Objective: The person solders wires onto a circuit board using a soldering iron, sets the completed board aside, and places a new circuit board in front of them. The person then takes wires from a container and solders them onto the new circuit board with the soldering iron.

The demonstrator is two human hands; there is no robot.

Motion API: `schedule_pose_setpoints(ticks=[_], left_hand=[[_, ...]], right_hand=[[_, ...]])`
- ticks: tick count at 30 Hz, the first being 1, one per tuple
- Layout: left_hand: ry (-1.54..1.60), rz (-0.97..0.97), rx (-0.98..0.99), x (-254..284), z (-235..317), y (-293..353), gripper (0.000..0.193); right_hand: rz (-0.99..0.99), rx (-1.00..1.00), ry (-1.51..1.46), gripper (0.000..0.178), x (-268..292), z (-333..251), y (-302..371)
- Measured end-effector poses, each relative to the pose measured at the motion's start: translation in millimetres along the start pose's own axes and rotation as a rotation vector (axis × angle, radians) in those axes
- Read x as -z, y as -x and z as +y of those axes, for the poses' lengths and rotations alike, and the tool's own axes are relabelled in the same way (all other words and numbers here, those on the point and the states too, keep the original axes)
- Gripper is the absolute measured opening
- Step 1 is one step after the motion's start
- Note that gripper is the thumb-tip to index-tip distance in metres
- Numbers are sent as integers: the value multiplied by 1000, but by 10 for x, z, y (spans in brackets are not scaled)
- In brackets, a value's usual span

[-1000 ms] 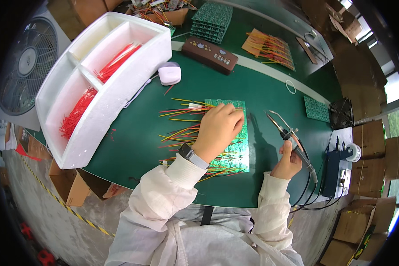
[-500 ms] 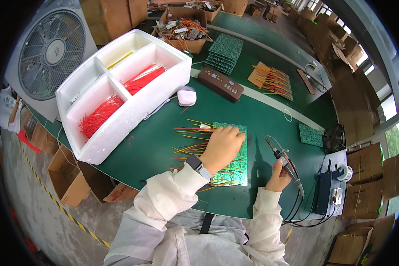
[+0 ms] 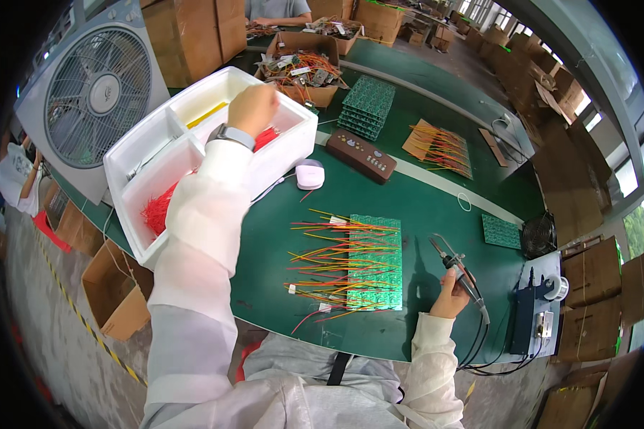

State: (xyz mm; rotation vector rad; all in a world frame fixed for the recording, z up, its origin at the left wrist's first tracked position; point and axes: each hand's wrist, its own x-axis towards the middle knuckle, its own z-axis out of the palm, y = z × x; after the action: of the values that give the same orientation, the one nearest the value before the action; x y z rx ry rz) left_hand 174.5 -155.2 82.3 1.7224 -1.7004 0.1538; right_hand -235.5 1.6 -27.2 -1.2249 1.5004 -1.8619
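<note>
My left hand (image 3: pixel 254 109) is over the far right compartment of a white foam box (image 3: pixel 275 159), above a bundle of red wires (image 3: pixel 266 138); its fingers are turned away and I cannot see what they hold. A soldering iron (image 3: pixel 459 269) with a feed tube and cable is gripped in my right hand (image 3: pixel 451 294), tip pointing up and away. Left of it lies a green circuit board panel (image 3: pixel 376 264) with rows of red and yellow wires (image 3: pixel 315 255) sticking out to the left. More red wires (image 3: pixel 157 211) fill the box's near compartment.
A brown pencil case (image 3: pixel 360 156) and a white earbud case (image 3: pixel 310 174) lie beyond the panel. Stacked boards (image 3: pixel 367 107), a wired panel (image 3: pixel 440 148) and a fan (image 3: pixel 99 100) stand farther off. The blue soldering station (image 3: pixel 524 318) with a solder spool (image 3: pixel 556 288) is at right.
My left hand has left the wired panel and moved up and left over the foam box, uncovering the wires. My right hand keeps the soldering iron in nearly the same place.
</note>
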Motion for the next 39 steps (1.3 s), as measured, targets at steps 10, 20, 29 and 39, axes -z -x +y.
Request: schedule_pose_setpoints(ticks=[10, 20, 29, 39], left_hand=[[99, -381, 242, -538, -519, 55, 9], [124, -148, 235, -464, -480, 8, 6], [810, 79, -13, 78, 1168, 677, 6], [676, -256, -175, -771, 1867, 1863, 7]], right_hand=[[19, 4, 19, 25, 42, 4, -40], [123, -147, -175, 27, -210, -111, 249], [156, -206, -291, 26, -463, -142, 594], [204, -49, -90, 29, -108, -216, 383]])
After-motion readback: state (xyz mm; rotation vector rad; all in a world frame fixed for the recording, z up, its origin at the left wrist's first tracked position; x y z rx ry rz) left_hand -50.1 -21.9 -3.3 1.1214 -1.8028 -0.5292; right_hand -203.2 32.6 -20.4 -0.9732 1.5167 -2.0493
